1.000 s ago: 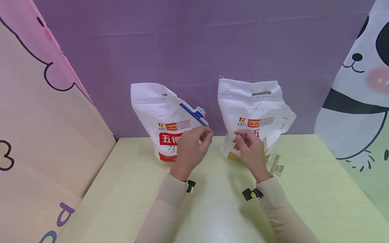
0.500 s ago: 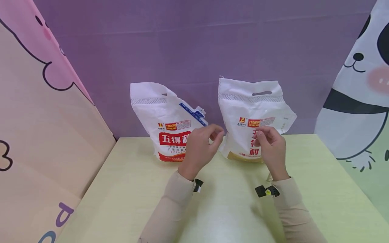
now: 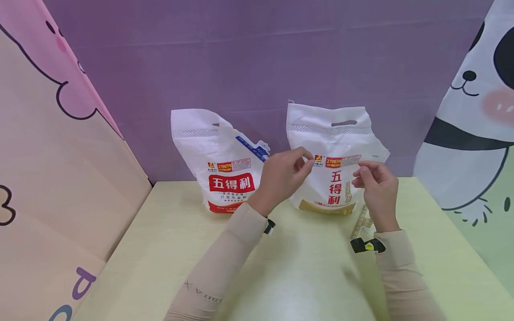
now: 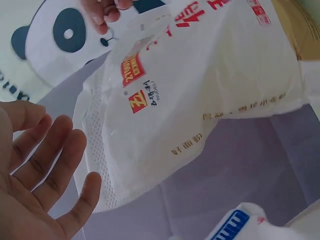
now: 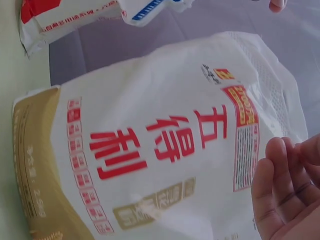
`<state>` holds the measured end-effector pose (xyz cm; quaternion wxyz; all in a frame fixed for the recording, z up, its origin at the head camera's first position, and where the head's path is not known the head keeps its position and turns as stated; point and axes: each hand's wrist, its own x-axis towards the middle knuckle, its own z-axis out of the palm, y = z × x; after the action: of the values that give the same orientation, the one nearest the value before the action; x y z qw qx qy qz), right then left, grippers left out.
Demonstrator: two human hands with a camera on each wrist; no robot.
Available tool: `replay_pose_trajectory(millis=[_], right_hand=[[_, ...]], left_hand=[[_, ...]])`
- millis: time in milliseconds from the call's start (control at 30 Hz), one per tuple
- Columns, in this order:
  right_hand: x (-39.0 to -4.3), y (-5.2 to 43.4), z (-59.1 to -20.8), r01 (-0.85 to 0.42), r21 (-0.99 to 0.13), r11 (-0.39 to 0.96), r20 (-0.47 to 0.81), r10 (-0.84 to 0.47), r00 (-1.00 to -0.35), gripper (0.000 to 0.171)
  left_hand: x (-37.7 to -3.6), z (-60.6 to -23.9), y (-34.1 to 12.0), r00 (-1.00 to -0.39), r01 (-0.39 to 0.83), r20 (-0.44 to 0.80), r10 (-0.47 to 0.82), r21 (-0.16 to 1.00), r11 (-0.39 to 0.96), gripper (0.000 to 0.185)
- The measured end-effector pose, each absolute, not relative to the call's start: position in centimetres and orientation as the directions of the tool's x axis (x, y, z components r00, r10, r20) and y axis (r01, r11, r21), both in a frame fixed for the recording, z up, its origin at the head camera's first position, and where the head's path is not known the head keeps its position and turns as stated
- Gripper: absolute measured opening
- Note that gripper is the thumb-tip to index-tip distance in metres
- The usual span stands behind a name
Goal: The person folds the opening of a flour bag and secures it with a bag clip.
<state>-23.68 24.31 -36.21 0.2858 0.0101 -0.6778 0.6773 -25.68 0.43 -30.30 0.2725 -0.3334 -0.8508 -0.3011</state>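
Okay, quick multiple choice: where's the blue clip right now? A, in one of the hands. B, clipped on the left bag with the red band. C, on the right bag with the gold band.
B: the blue clip sits on the folded corner of the left bag, beside the left hand.

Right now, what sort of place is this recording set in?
Probably a staged tabletop booth, not a real kitchen: a pale green table, cartoon panda panel and plain purple backdrop behind two flour bags.

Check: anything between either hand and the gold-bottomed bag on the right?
Nothing visible. Left hand and right hand hover just in front of the gold-bottomed bag, fingers relaxed, apart from it; the red-labelled bag stands off to the left.
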Motion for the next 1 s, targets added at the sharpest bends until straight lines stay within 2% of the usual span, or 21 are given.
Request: replay_pose_trajectory(millis=[167,533,700,867,1000], right_hand=[[-23.9,25.7,-35.9,-0.379,-0.925,0.031,0.358,0.407,-0.840,0.019],[-24.9,28.2,-35.3,-0.316,-0.948,-0.030,0.270,0.447,-0.853,0.013],[-25.4,29.1,-35.0,-0.283,-0.957,-0.071,0.218,0.469,-0.856,0.012],[-25.6,29.7,-35.0,-0.248,-0.960,-0.133,0.151,0.499,-0.853,0.013],[-25.8,30.1,-35.0,-0.219,-0.964,-0.153,0.114,0.508,-0.854,0.011]], left_hand=[[-26.6,-28.8,1.7,-0.627,0.722,0.630,0.458,0.251,0.645,0.017],[-28.0,-26.0,3.8,-0.659,0.699,0.556,0.506,0.205,0.685,0.021],[-29.1,-25.2,5.1,-0.697,0.659,0.504,0.510,0.170,0.733,0.023],[-29.9,-24.8,6.0,-0.730,0.632,0.460,0.506,0.171,0.756,0.029],[-30.3,-24.7,6.2,-0.730,0.628,0.458,0.508,0.153,0.763,0.036]])
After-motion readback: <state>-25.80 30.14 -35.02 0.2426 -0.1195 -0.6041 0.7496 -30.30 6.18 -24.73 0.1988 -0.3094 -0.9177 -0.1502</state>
